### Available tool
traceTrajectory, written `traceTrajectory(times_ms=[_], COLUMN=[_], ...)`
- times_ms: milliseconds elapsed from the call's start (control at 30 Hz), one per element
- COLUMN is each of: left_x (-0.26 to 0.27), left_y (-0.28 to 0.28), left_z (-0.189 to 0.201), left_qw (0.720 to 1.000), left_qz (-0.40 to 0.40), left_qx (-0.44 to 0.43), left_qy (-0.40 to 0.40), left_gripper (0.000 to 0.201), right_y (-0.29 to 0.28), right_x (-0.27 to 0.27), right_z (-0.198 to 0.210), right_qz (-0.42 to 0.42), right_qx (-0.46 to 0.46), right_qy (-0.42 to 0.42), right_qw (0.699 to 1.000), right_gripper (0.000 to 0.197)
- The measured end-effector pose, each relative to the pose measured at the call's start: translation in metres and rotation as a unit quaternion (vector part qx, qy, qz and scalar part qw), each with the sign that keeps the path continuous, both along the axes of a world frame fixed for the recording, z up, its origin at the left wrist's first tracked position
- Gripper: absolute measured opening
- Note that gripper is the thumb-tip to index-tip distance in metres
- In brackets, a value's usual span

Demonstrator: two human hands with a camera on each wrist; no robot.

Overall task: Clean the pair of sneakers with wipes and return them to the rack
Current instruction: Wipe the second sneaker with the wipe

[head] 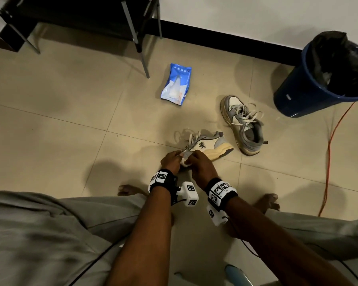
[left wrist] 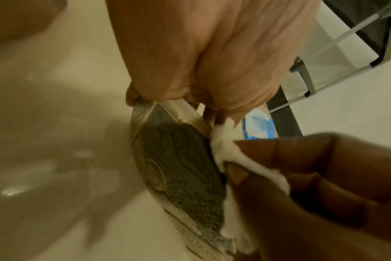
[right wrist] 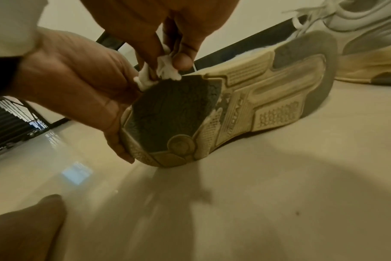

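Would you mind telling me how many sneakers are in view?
2. One grey-and-cream sneaker is gripped at its toe by the left hand; the other grey-and-white sneaker lies on the tiled floor near the blue bin.

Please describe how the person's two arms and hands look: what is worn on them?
Both forearms are bare, without sleeves. The left hand and the right hand wear no gloves. Each wrist carries a black strap with white blocks printed with black square marker patterns. White camera boxes hang from the straps, and thin black cables run back along the arms.
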State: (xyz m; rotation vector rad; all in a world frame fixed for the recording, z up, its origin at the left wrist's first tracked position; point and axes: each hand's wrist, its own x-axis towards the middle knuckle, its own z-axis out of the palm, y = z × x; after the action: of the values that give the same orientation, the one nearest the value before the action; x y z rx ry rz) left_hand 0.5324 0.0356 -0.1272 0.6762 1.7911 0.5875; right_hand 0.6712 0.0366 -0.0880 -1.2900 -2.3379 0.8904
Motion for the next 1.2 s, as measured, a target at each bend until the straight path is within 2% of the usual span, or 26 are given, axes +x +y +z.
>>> traceTrajectory(times_ms=[67, 167, 267, 300, 367, 433, 467, 600, 767, 833, 933, 1033, 1133, 1200], left_x=[0.0, -0.001, -0.001, -0.002, 0.0, 0.001, 0.002, 0.004, 0.005, 0.005, 0.007, 0.007, 0.008, 0.008], left_y=[0.0, 0.001, 0.002, 0.001, 0.0, 0.001, 0.002, 0.002, 0.004, 0.002, 0.001, 0.003, 0.003, 0.004], left_z=[0.001, 0.005, 0.008, 0.008, 0.009, 0.011, 0.012, 0.015, 0.018, 0.017, 0.017, 0.019, 0.021, 0.021], left_qw=[1.0, 0.999, 0.998, 0.998, 0.999, 0.999, 0.998, 0.996, 0.996, 0.995, 0.996, 0.994, 0.997, 0.998], left_qz=[-0.007, -0.028, -0.03, -0.025, -0.011, -0.01, -0.025, -0.045, -0.039, -0.043, -0.031, -0.042, -0.023, -0.006], left_qx=[-0.001, 0.0, 0.004, 0.002, 0.004, 0.006, 0.004, 0.009, 0.012, 0.005, 0.005, 0.003, 0.005, 0.012], left_qy=[0.005, 0.041, 0.051, 0.052, 0.043, 0.045, 0.057, 0.083, 0.081, 0.089, 0.084, 0.097, 0.071, 0.055], left_gripper=[0.036, 0.036, 0.036, 0.035, 0.033, 0.032, 0.033, 0.033, 0.032, 0.034, 0.034, 0.033, 0.032, 0.031], right_y=[0.009, 0.031, 0.033, 0.026, 0.007, 0.012, 0.023, 0.044, 0.011, 0.03, 0.053, 0.042, 0.011, 0.009], right_x=[0.009, 0.051, 0.063, 0.052, 0.031, 0.034, 0.043, 0.069, 0.03, 0.042, 0.077, 0.067, 0.03, 0.025], right_z=[-0.001, -0.007, -0.01, -0.009, -0.002, 0.003, 0.007, 0.011, 0.011, 0.016, 0.017, 0.011, 0.008, 0.008], right_qz=[-0.019, -0.18, -0.249, -0.239, -0.152, -0.053, -0.039, -0.103, -0.012, 0.018, -0.016, -0.035, -0.05, -0.031], right_qx=[-0.017, -0.028, 0.003, -0.006, -0.027, -0.014, -0.016, -0.016, -0.016, 0.005, 0.013, 0.013, -0.047, -0.067], right_qy=[-0.012, -0.035, -0.031, -0.026, -0.04, -0.084, -0.113, -0.182, -0.155, -0.21, -0.256, -0.216, -0.079, -0.04], right_qw=[1.0, 0.983, 0.968, 0.971, 0.987, 0.995, 0.993, 0.978, 0.988, 0.977, 0.967, 0.976, 0.995, 0.996], right_gripper=[0.027, 0.031, 0.027, 0.029, 0.031, 0.032, 0.031, 0.028, 0.031, 0.029, 0.029, 0.03, 0.031, 0.03])
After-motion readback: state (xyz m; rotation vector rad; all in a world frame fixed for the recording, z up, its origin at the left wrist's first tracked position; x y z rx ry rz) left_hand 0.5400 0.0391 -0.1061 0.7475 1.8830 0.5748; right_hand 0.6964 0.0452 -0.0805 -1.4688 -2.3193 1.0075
